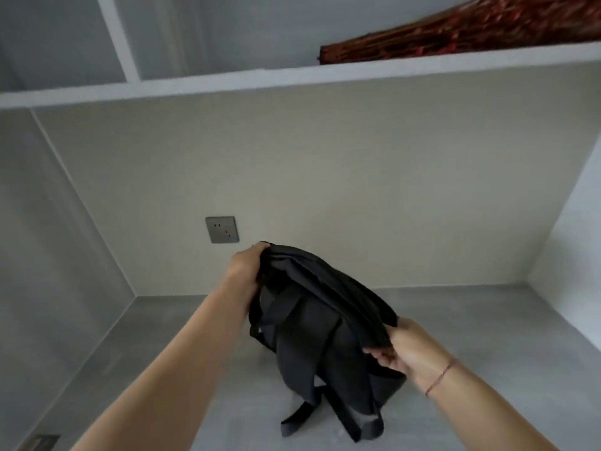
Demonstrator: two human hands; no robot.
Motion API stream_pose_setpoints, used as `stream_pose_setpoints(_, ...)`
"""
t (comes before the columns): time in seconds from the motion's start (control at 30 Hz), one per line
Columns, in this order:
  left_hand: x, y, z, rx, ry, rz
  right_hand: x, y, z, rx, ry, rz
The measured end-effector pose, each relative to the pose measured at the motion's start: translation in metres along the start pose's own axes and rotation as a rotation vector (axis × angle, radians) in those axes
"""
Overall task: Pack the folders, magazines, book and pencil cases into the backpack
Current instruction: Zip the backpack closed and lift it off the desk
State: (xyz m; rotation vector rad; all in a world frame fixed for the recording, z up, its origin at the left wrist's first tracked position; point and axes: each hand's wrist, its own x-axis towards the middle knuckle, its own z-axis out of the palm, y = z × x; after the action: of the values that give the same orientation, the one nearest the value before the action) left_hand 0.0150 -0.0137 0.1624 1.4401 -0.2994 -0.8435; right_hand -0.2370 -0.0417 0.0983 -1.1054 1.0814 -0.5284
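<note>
A black fabric backpack (320,323) with dangling straps stands on the grey tabletop (487,336) toward 6 o'clock, its strap side facing the camera. The left hand (247,260) grips its top corner at 11 o'clock, fingers curled shut on the fabric. The right hand (411,351), with a thin red string bracelet (440,377) at the wrist, pinches the top edge at 4 o'clock.
</note>
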Motion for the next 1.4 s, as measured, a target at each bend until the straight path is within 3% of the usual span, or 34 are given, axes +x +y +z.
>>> stream_pose_setpoints(0.17, 0.005, 0.019, 0.042, 0.318, -0.209, 0.057, -0.031, 0.016, 0.034, 0.134, -0.19, 0.094)
stream_pose_setpoints(0.33, -0.002, 0.022, 0.05, 0.469, -0.4, 0.164, -0.02, 0.013, 0.057, 0.456, -0.14, 0.25)
stream_pose_setpoints(0.47, -0.039, -0.036, 0.03, 0.325, -0.206, 0.422, -0.014, 0.01, 0.06, 0.583, -0.154, 0.236)
stream_pose_setpoints(0.6, -0.097, -0.121, 0.015, 0.263, -0.037, 0.511, -0.008, 0.01, 0.056, 0.333, -0.287, 0.247)
stream_pose_setpoints(0.77, -0.118, -0.178, 0.025, 0.356, 0.227, 0.468, 0.003, -0.009, -0.008, -0.431, -0.599, 0.212)
stream_pose_setpoints(0.87, -0.117, -0.194, 0.039, 0.49, 0.33, 0.516, 0.034, -0.031, -0.045, -0.532, -0.497, 0.134)
stream_pose_setpoints(0.97, -0.107, -0.208, 0.047, 0.477, 0.394, 0.568, 0.092, -0.046, -0.05, -0.477, -0.139, -0.121)
stream_pose_setpoints(1.03, -0.099, -0.212, 0.049, 0.455, 0.435, 0.601, 0.124, -0.051, -0.038, -0.408, -0.013, -0.295)
stream_pose_setpoints(1.2, -0.089, -0.198, 0.053, 0.45, 0.246, 0.625, 0.171, -0.053, -0.013, -0.201, -0.207, -0.216)
stream_pose_setpoints(1.3, -0.081, -0.196, 0.04, 0.595, 0.173, 0.719, 0.176, -0.064, -0.011, -0.117, -0.166, -0.188)
stream_pose_setpoints(1.4, -0.074, -0.197, 0.042, 0.631, 0.103, 0.669, 0.173, -0.067, -0.016, -0.139, -0.136, -0.181)
